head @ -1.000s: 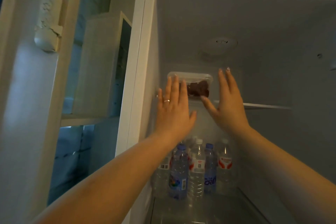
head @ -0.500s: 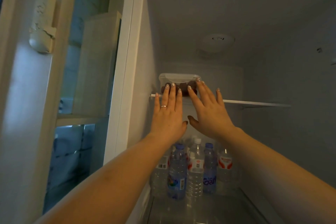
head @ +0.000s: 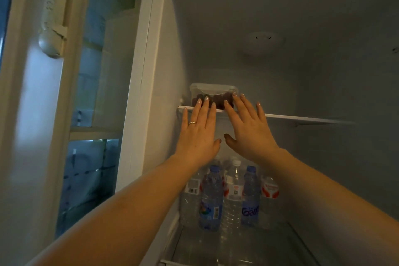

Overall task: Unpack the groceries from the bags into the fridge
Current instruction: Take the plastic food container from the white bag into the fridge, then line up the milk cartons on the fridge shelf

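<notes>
From the head view, a clear lidded container (head: 212, 95) of dark fruit (which kind is too dim to tell) sits at the left end of the fridge's upper shelf (head: 302, 118), so one grocery looks put away. The left hand (head: 197, 134) and right hand (head: 248, 129) lie flat, fingers straight, fingertips (head: 206, 99) pressing its front, grasping nothing. Water bottles (head: 232, 198) stand on the shelf below; no bags show, so what remains cannot be judged.

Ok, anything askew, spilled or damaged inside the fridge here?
Nothing stands out. The clear container sits level on the upper shelf, both hands flat against its front; the water bottles below stand upright.
</notes>
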`<state>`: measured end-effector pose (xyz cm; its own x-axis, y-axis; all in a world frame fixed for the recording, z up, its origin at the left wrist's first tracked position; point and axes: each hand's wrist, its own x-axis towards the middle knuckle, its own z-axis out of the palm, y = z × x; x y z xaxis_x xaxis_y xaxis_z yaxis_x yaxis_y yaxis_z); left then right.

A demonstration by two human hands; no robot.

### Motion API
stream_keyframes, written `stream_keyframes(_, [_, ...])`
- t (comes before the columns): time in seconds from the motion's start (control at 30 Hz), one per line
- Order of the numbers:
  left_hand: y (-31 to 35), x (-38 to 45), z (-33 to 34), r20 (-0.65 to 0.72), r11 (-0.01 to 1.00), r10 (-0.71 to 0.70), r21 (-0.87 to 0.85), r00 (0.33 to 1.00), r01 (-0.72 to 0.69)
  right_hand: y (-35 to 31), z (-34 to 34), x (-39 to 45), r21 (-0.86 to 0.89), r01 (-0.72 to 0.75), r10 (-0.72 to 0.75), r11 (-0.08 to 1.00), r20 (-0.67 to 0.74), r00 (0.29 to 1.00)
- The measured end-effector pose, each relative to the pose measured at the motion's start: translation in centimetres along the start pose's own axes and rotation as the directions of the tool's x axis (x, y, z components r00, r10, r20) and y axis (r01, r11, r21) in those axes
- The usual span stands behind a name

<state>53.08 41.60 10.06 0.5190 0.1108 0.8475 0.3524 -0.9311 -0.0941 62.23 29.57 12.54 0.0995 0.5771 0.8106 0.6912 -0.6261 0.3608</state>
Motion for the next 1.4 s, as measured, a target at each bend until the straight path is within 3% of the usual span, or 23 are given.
stream_keyframes(0.13, [0.3, -3.2, -0.7, -0.064, 0.990, 0.086, -0.106, 0.994, -0.092, 0.4, -0.8, -3.2, 0.086, 0.030, -0.020, 0.996, -0.115, 0.993])
stream_keyframes(0.23, [0.7, -6.7, -0.6, -0.113, 0.964, 0.102, -0.233, 0.988, -0.126, 0.4, -2.0, -6.9, 0.113, -0.003, 0.017, 0.994, -0.121, 0.993])
stream_keyframes(0.5, [1.1, -16.0, -1.4, -0.111, 0.906, 0.243, -0.329, 0.964, -0.266, -3.0, -7.1, -16.0, 0.085, -0.121, 0.121, 0.989, 0.001, 0.993])
stream_keyframes(0.73, [2.8, -25.0, -2.2, -0.071, 0.768, 0.456, -0.473, 0.887, -0.432, -9.6, -11.4, -27.6, 0.004, -0.277, 0.268, 0.961, 0.251, 0.930])
stream_keyframes(0.9, [6.6, -32.9, -3.4, -0.020, 0.651, 0.580, -0.589, 0.814, -0.478, -14.7, -17.1, -37.7, -0.114, -0.430, 0.438, 0.895, 0.396, 0.807])
stream_keyframes(1.1, [14.2, -42.7, -7.1, -0.056, 0.416, 0.771, -0.710, 0.635, -0.568, -20.0, -25.6, -50.8, -0.280, -0.586, 0.639, 0.760, 0.488, 0.595])
stream_keyframes(1.4, [28.1, -55.3, -15.5, -0.152, 0.063, 0.913, -0.864, 0.378, -0.500, -24.8, -41.7, -66.9, -0.546, -0.710, 0.875, 0.445, 0.433, 0.216])
